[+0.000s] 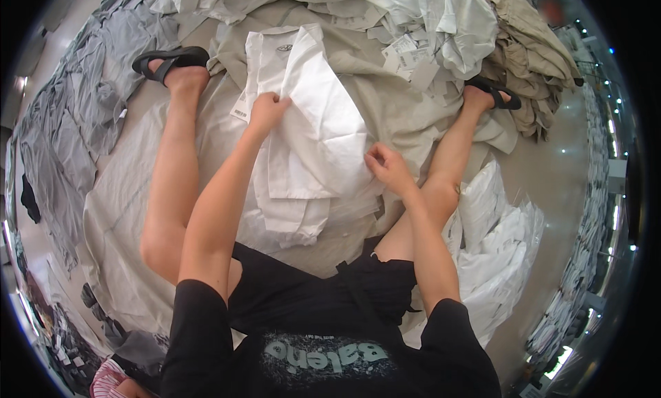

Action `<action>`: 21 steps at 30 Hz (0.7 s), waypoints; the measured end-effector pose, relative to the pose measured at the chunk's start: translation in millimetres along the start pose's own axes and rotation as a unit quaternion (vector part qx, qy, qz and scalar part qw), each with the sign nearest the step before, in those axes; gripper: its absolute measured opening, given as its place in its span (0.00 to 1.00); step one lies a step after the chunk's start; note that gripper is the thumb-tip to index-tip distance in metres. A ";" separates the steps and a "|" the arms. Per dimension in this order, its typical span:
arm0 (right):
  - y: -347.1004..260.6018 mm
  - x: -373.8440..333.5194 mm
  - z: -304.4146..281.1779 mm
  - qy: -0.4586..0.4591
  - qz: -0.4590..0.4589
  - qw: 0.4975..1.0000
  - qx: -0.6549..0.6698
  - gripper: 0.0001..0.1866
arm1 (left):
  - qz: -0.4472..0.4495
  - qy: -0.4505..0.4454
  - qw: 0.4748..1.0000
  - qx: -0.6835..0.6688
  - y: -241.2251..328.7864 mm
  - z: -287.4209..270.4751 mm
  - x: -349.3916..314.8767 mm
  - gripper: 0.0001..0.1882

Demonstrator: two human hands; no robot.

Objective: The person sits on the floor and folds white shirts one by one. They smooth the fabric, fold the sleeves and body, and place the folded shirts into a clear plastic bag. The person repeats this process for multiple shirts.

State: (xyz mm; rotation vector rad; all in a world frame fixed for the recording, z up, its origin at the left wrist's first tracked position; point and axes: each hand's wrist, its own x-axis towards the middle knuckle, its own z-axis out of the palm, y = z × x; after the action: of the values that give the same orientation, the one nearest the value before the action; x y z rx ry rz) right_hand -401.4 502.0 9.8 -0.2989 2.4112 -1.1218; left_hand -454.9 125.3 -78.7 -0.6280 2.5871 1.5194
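Observation:
A white garment (310,143) lies partly folded on the cloth between my legs, one layer slanting over to the right. A small dark oval mark shows inside its far edge, and a white paper tag (239,109) sticks out on its left. My left hand (270,110) is closed on the edge of the upper layer, near the middle. At the right corner of that layer, my right hand (385,167) pinches the fabric between thumb and fingers. Beneath it is a clear plastic bag (354,222), seen only in part.
A beige sheet (131,198) covers the floor under me. Grey garments (69,109) are heaped at left, white garments (447,26) with tags ahead, tan ones (527,47) at far right. Plastic-wrapped white packs (496,246) lie beside my right leg. Pink striped cloth (109,381) shows at lower left.

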 end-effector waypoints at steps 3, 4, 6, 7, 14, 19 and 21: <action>-55.1 -35.5 14.4 0.039 0.057 0.993 0.094 0.14 | -0.020 0.074 0.996 -0.045 -10.0 4.2 11.2 0.21; -63.0 -51.6 33.0 0.062 0.062 0.979 0.183 0.14 | -0.041 0.064 0.996 -0.045 -19.7 1.6 17.0 0.19; -74.5 -77.9 79.9 0.093 0.108 0.923 0.357 0.16 | -0.067 0.059 0.991 -0.095 -24.0 -0.9 18.8 0.20; -73.9 -88.3 110.7 0.094 0.149 0.881 0.439 0.18 | -0.080 0.059 0.988 -0.121 -24.5 -3.6 19.5 0.20; -14.1 -91.0 200.4 0.015 0.153 0.963 0.222 0.21 | 0.148 0.296 0.942 0.045 -11.1 -16.7 -26.6 0.18; -36.6 -56.5 119.4 -0.136 0.068 0.985 -0.076 0.22 | 0.379 0.043 0.893 0.239 39.9 -3.9 -143.7 0.30; -23.5 -6.7 94.7 -0.058 0.007 0.998 -0.024 0.17 | 0.303 0.053 0.920 0.243 7.9 15.2 -151.4 0.32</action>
State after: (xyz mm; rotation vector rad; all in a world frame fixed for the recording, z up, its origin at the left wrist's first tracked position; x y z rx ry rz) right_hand -348.8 426.4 -23.2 -0.3540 2.3370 -1.0125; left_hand -321.8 188.1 -39.5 0.1691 3.2468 0.8514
